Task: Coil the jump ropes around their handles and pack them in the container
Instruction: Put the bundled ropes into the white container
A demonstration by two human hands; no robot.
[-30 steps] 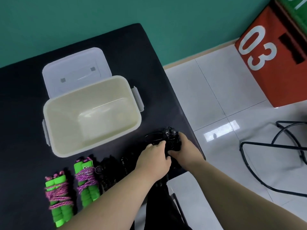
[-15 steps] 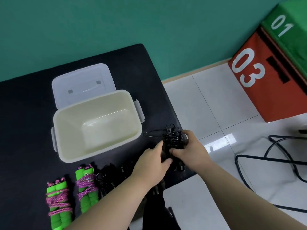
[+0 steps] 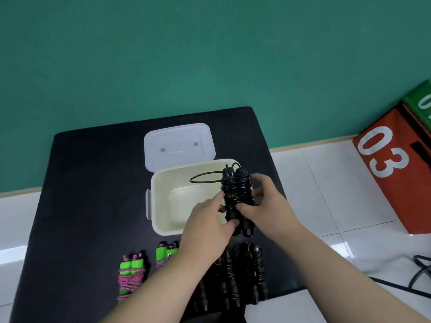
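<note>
Both my hands hold a black jump rope (image 3: 236, 192), coiled around its two handles, upright over the right part of the cream container (image 3: 163, 224). My left hand (image 3: 207, 227) grips its lower left side and my right hand (image 3: 263, 203) grips its right side. A loose loop of black cord sticks out to the left over the container. Two green-handled ropes wound with pink cord, one (image 3: 130, 276) and another (image 3: 165, 255), lie on the black table (image 3: 88, 206) near its front. Coiled black ropes (image 3: 245, 276) lie between my forearms.
The container's clear lid (image 3: 178, 145) lies flat just behind it. A red box marked 03 (image 3: 391, 169) stands on the white tiled floor at the right, with a green box behind it. Black metal tubing (image 3: 419, 276) lies on the floor at the lower right.
Both hands have lifted the coiled black rope off the table's right front and carried it up and left, over the container. The camera tilted upward, showing more of the wall.
</note>
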